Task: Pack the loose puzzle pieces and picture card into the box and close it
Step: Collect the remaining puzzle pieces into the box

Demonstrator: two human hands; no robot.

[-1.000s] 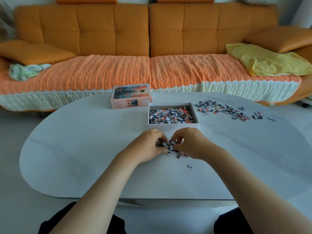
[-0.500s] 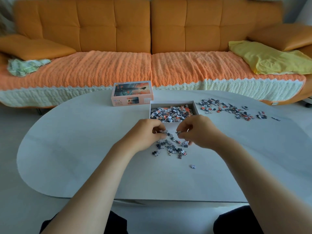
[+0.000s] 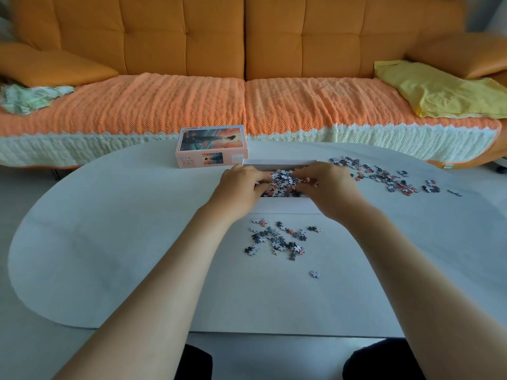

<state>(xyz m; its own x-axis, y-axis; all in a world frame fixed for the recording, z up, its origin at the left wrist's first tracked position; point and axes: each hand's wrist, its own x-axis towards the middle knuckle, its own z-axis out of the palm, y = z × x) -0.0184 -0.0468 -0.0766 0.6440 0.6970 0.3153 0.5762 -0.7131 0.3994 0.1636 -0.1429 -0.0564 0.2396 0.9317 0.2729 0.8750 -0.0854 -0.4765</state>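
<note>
Puzzle pieces lie in three places on the white oval table: a heap inside the open white box at the table's middle, a loose cluster on the tabletop just near of the box, and a longer scatter to the box's right, thinning out toward the far right edge; a single piece sits alone, near and a little right of the cluster. Both bare hands reach over the box from the near side; the left hand has its fingers curled down onto the heap at the box's left end, and the right hand does the same at the right end, fingertips among the pieces; whether either one actually pinches pieces or only presses on them cannot be told, since the fingers cover the contact. The box's near wall shows plain white between the wrists; its far rim shows above the fingers. The printed box lid, orange-toned with a picture on top, stands just far and left of the box, close to it. Beyond the table runs an orange sofa with a knitted orange throw on the seat and a yellow cloth at its right end.
</note>
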